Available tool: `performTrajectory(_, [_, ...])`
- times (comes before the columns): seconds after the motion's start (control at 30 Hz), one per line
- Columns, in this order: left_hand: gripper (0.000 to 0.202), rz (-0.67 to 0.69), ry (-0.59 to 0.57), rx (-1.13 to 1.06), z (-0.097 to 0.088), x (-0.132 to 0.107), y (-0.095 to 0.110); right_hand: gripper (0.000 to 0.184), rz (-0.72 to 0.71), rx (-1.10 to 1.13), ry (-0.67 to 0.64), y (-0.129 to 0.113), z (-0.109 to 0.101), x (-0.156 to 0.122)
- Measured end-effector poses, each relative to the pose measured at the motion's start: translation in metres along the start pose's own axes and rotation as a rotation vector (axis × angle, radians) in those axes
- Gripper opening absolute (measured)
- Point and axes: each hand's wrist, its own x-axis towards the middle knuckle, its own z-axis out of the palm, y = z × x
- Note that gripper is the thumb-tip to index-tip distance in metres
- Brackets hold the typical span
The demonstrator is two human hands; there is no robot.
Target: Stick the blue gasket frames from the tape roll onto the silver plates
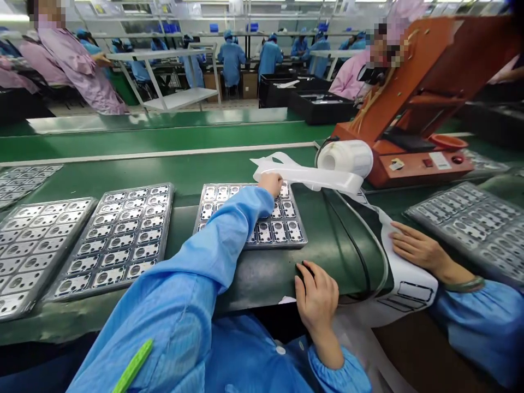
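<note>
My left hand [271, 183] reaches forward over a tray of small metal parts [295, 232] and pinches the white strip [315, 177] that comes off a white roll [346, 157]. At the belt's near edge my right hand [317, 297] lies palm down. Its fingers curl over a small dark thing [303, 268] that I cannot make out. A white liner with black outlines [409, 286] curves down beside it. On that liner a co-worker's hand [415, 248] with a green bracelet presses flat from the right.
Two more parts trays [123, 240] [28, 251] lie on the green belt [184, 172] to the left, and another tray [470, 221] to the right. An orange machine [417, 103] stands behind the roll. People in blue and pink coats work at benches beyond.
</note>
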Motion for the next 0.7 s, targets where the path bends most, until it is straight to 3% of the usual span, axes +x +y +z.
performTrajectory(0.1, [0.021,-0.007,0.037,0.13,0.008,-0.002,-0.003,0.029,-0.001,0.011,0.014,0.0,0.003,0.0])
performTrajectory(0.17, [0.024,0.002,0.022,0.19,0.004,-0.005,-0.004,0.03,0.006,0.026,0.017,-0.002,0.003,-0.001])
performTrajectory(0.23, [0.025,0.004,-0.032,0.24,-0.011,-0.011,-0.007,0.031,0.03,0.054,0.005,-0.003,0.0,-0.002])
performTrajectory(0.3, [0.027,-0.002,-0.116,0.281,-0.038,-0.025,-0.013,0.032,0.056,0.108,-0.016,0.0,-0.005,0.0])
performTrajectory(0.43, [0.031,-0.052,-0.226,0.415,-0.106,-0.08,-0.038,0.038,0.124,0.295,-0.092,0.015,-0.014,0.024])
performTrajectory(0.5, [0.036,-0.123,-0.224,0.627,-0.131,-0.116,-0.054,0.044,0.187,0.341,-0.098,0.024,-0.012,0.047])
performTrajectory(0.6, [0.043,-0.293,-0.154,0.769,-0.145,-0.164,-0.076,0.059,0.313,0.288,-0.161,0.033,0.0,0.086])
performTrajectory(0.7, [0.041,-0.407,-0.142,0.726,-0.134,-0.194,-0.091,0.063,0.351,0.16,-0.38,0.035,0.015,0.112])
